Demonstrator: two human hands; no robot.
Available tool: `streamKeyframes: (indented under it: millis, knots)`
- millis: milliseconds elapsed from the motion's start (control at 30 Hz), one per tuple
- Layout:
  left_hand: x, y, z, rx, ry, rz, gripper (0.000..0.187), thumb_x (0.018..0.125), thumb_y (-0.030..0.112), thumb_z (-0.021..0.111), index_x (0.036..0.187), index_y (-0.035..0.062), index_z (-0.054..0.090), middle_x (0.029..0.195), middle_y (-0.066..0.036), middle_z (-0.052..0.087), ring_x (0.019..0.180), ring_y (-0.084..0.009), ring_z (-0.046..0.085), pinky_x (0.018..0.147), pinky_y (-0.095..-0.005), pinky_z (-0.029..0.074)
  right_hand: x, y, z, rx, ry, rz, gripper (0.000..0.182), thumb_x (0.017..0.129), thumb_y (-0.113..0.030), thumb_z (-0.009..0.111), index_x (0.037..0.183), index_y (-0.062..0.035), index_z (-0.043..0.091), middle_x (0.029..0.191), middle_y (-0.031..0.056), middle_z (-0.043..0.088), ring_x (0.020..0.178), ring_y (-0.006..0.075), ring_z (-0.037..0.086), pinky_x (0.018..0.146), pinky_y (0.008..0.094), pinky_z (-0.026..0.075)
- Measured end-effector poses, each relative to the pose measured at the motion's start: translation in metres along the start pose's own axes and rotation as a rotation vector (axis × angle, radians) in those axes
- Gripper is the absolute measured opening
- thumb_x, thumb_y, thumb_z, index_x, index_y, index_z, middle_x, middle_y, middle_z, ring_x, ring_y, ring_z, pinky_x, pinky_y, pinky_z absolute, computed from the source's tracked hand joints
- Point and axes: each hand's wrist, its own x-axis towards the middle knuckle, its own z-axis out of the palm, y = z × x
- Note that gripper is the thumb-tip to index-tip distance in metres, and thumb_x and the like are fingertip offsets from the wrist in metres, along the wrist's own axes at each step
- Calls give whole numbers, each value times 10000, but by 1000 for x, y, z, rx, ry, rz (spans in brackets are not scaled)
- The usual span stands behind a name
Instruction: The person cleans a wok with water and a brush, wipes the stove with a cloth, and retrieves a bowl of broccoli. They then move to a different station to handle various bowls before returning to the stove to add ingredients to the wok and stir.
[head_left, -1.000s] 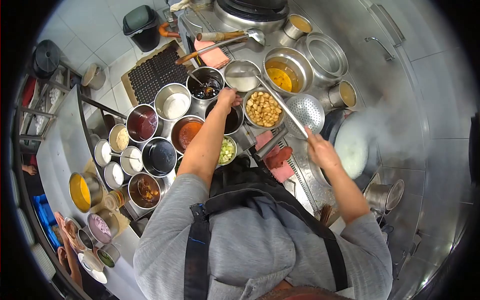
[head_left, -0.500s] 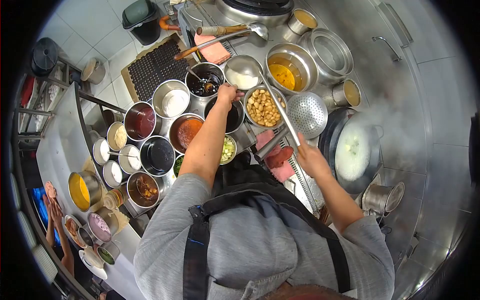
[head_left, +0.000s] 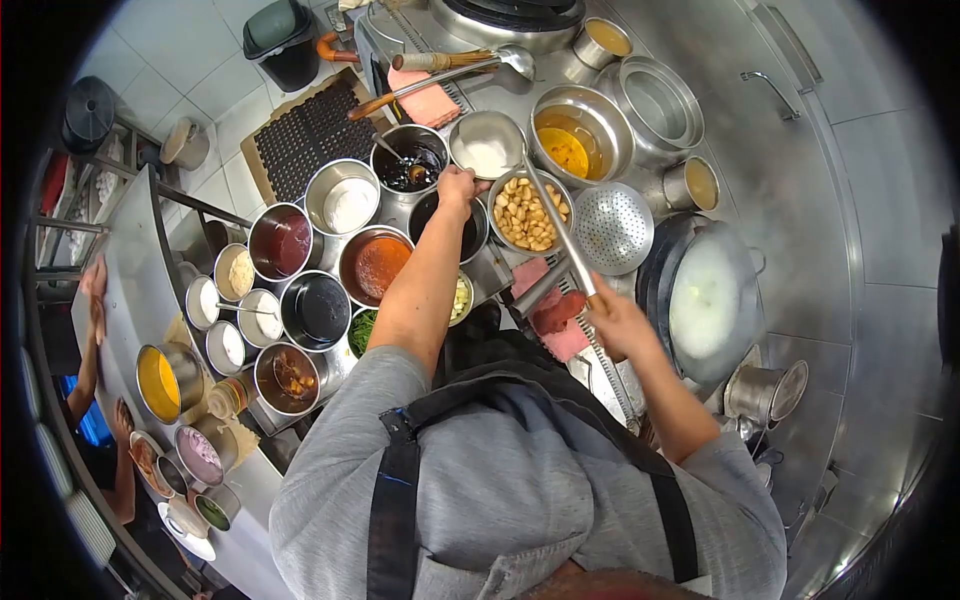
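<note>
My left hand (head_left: 458,186) is closed at the near rim of a steel bowl (head_left: 487,140) with a white substance in its bottom. Its fingertips are partly hidden under the rim. My right hand (head_left: 618,322) grips the wooden end of a long metal-handled utensil (head_left: 560,225). The handle slants over a bowl of peeled garlic cloves (head_left: 527,215), and its far end reaches the steel bowl's right rim. The utensil's head cannot be made out. Below my left wrist stands a pot of dark liquid (head_left: 448,228).
A wok of steaming whitish liquid (head_left: 703,310) is at right, beside a perforated strainer (head_left: 613,228). Pots of sauces, including a red one (head_left: 376,268), crowd the left. A ladle (head_left: 440,82) lies behind. Another person's hands (head_left: 94,280) are at the far-left counter.
My right hand and the utensil have shifted slightly. My left hand stays at the bowl's rim, its fingers more tucked in. The other person's hands have separated. The wok looks hazier.
</note>
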Motion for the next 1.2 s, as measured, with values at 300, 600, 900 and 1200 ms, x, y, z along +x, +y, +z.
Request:
streamKeyframes:
  millis: [300, 600, 900, 1200]
  knots:
    - [3, -4, 2, -72, 27, 31, 129, 896, -21, 450, 1018, -62, 462, 1035, -169, 559, 832, -259, 643, 697, -306, 600, -2, -17, -2, 32, -40, 50, 711, 805, -117, 615, 1442, -106, 299, 778, 90, 619, 542, 133, 558, 557, 298, 473]
    - [2, -4, 0, -107, 14, 36, 73, 895, -16, 464, 963, -40, 473, 993, -151, 558, 826, -257, 638, 690, -308, 602, 4, 3, 21, -106, 71, -53, 752, 786, -80, 597, 1461, -130, 269, 785, 89, 619, 622, 175, 555, 627, 277, 471]
    - [-13, 2, 3, -82, 42, 26, 46, 886, -4, 495, 861, -9, 457, 940, -129, 533, 805, -261, 629, 684, -323, 595, 5, -18, -10, -21, -10, 72, 688, 791, -70, 601, 1422, -44, 325, 1033, 148, 629, 872, 252, 636, 838, 302, 486]
    - [-5, -2, 1, -66, 39, 39, 37, 890, -8, 486, 870, -13, 455, 933, -133, 541, 799, -248, 629, 700, -310, 596, -5, -23, -28, 676, -290, 462, 711, 790, -49, 588, 1438, -55, 295, 1088, 145, 615, 906, 248, 625, 848, 275, 462]
